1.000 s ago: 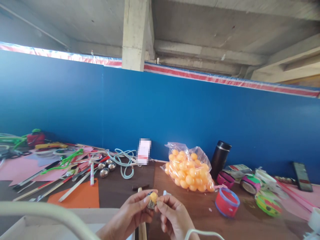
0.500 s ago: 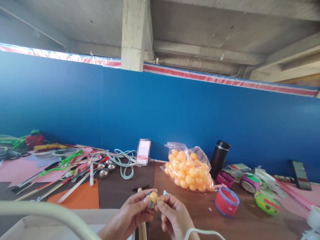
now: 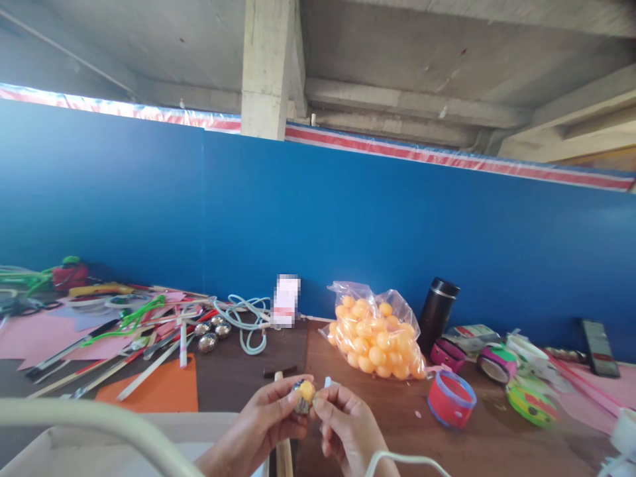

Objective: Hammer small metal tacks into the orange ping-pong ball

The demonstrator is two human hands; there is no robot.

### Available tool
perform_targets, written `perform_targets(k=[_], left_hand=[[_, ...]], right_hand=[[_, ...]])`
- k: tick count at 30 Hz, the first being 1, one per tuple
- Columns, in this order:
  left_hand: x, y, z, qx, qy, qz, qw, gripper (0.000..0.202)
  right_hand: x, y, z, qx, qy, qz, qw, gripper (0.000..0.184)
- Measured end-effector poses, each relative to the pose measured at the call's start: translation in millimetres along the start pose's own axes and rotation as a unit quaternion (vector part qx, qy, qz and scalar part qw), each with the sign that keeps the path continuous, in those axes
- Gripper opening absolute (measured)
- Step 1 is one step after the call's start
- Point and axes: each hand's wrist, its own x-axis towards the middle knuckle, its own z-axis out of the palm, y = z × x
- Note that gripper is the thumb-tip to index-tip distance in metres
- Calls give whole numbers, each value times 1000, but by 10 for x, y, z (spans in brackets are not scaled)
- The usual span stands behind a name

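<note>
My left hand (image 3: 271, 414) is closed around a small roundish object (image 3: 304, 395), yellow-orange on top with dark and silvery patterned parts. Its exact kind I cannot make out. Thumb and fingers of my right hand (image 3: 345, 417) are pinched together at the object's right edge. A small pale tip (image 3: 328, 382) sticks up behind those right fingers; whatever it belongs to is hidden. Beneath and between the hands lies a hammer (image 3: 284, 457) with a wooden handle and a dark head, partly covered by my left hand.
Beyond the hands stands a clear bag of orange balls (image 3: 372, 341), with a black flask (image 3: 438, 317) and a red-blue tape roll (image 3: 451, 399) to its right. Leftward are metal balls (image 3: 207, 342), an orange sheet (image 3: 163, 391) and mixed tools. A pale tube (image 3: 89, 417) crosses the near left.
Both hands stay almost in place, still together at the small object. The object looks slightly turned, and the view has shifted a little.
</note>
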Motion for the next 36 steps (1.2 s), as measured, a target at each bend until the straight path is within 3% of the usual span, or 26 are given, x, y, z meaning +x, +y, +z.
perform_targets(k=[6,15,20,26,29,32,36], left_hand=[[-8,16,49,8,24,15,1000,39],[52,-47,-56,39,7,1,999,44],[19,-21,-18,49,6,6,999,43],[-2,-38,-4,-11,4,26,1000,36],[14,-45,-50,-51,15,20,998,32],[28,-16,-105,-80,27,22,996,33],[48,11,-161,-125,28,20,992,34]], right_hand=[[-11,19,3,6,-1,0,1000,31],[-5,4,-4,-28,1,8,1000,36],[1,53,-18,-44,3,11,999,37],[-6,14,74,-29,6,-6,1000,39],[-16,-38,66,-82,19,-20,996,42],[-23,0,-9,-253,28,-19,967,36],[-1,301,-69,-502,12,-71,862,9]])
